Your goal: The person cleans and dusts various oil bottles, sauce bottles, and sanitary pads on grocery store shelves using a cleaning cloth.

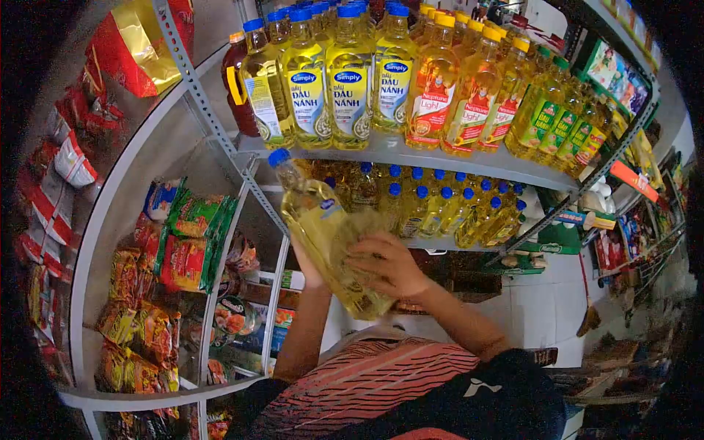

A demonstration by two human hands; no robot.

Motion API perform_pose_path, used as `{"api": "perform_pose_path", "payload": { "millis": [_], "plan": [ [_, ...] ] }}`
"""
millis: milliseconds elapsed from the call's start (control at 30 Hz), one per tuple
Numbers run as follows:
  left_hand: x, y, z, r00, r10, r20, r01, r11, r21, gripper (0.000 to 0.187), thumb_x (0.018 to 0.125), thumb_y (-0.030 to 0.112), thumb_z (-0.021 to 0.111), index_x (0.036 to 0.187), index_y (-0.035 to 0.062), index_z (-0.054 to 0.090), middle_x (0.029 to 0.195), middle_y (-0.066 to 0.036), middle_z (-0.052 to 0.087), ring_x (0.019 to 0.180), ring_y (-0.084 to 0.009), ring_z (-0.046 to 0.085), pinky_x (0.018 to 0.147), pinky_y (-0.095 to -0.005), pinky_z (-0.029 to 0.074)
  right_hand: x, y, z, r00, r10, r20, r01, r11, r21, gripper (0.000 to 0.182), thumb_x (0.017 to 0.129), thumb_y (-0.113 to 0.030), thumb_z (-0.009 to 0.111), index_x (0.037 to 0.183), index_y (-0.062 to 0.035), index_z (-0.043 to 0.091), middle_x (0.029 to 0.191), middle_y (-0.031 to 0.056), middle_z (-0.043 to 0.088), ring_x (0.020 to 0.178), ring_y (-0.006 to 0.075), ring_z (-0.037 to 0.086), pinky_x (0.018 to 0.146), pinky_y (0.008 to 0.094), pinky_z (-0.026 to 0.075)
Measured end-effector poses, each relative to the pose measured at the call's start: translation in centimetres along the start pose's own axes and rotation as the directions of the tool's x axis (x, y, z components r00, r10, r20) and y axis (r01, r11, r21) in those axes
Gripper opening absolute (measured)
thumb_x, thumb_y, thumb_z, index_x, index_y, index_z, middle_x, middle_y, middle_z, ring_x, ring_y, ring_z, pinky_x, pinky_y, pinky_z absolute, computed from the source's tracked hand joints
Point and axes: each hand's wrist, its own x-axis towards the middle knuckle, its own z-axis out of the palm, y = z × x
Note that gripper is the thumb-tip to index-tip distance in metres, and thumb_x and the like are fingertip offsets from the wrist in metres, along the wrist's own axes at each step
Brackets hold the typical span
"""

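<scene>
A large clear bottle of yellow cooking oil (314, 233) with a blue cap is held tilted in front of my body, its cap toward the upper left. My left hand (309, 265) grips it from the left and behind, with most of its fingers hidden by the bottle. On the right side of the bottle, my right hand (389, 262) presses a crumpled, brownish-grey cloth (361, 224) against it. The cloth is blurred, and its edges are hard to make out.
Ahead, a grey metal shelf (411, 155) bears rows of oil bottles, with Simply bottles (350, 95) in front of me and Neptune Light bottles (433, 92) beside them. More blue-capped bottles (433, 209) stand on the lower shelf. Noodle packets (192, 231) fill a rack at left.
</scene>
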Motion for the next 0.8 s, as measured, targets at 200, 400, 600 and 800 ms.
{"api": "perform_pose_path", "payload": {
  "millis": [200,400,600,800],
  "plan": [
    [1.4,1.6,-1.1,0.99,-0.008,-0.142,-0.008,0.993,-0.115,0.05,0.084,0.051,0.028,0.115,0.015,0.041,0.11,-0.001,0.048,0.097,-0.0172,0.048,0.083,-0.0327,0.039,-7.0,-0.8,3.2,0.955,0.275,-0.115,-0.246,0.945,0.216,0.037,0.071,-0.027,0.059,0.101,-0.0048,0.057,0.112,0.0116,0.046,0.104,0.0257,0.04,0.088,0.0381,0.032],
    [1.8,0.1,-2.7,0.99,0.012,-0.143,-0.039,0.982,-0.186,0.062,0.079,0.06,0.029,0.116,0.0121,0.04,0.109,-0.008,0.049,0.099,-0.0267,0.048,0.083,-0.0456,0.039,-6.7,-1.8,6.4,0.536,0.824,0.184,-0.321,-0.002,0.947,0.061,0.08,-0.05,0.039,0.124,-0.0076,0.033,0.124,0.0129,0.035,0.113,0.0282,0.035,0.091,0.0422,0.031],
    [1.2,-0.7,-0.9,0.966,-0.253,0.045,0.248,0.964,0.094,0.057,0.08,0.049,0.037,0.119,0.0073,0.036,0.112,-0.009,0.046,0.102,-0.023,0.046,0.086,-0.0397,0.037,-6.5,-2.1,5.0,0.734,0.522,0.435,0.096,-0.714,0.693,0.061,0.082,-0.053,0.03,0.125,-0.0099,0.03,0.127,0.0106,0.035,0.114,0.0261,0.037,0.095,0.0424,0.029],
    [1.5,-0.5,1.7,0.978,-0.185,0.094,0.141,0.926,0.351,0.056,0.081,0.037,0.045,0.122,0.0026,0.031,0.116,-0.01,0.043,0.105,-0.0193,0.043,0.089,-0.0339,0.035,-5.9,-3.1,4.5,0.592,0.632,0.5,0.013,-0.628,0.778,0.061,0.079,-0.051,0.037,0.125,-0.0095,0.032,0.125,0.0117,0.037,0.112,0.0285,0.038,0.094,0.0439,0.03]
  ]
}}
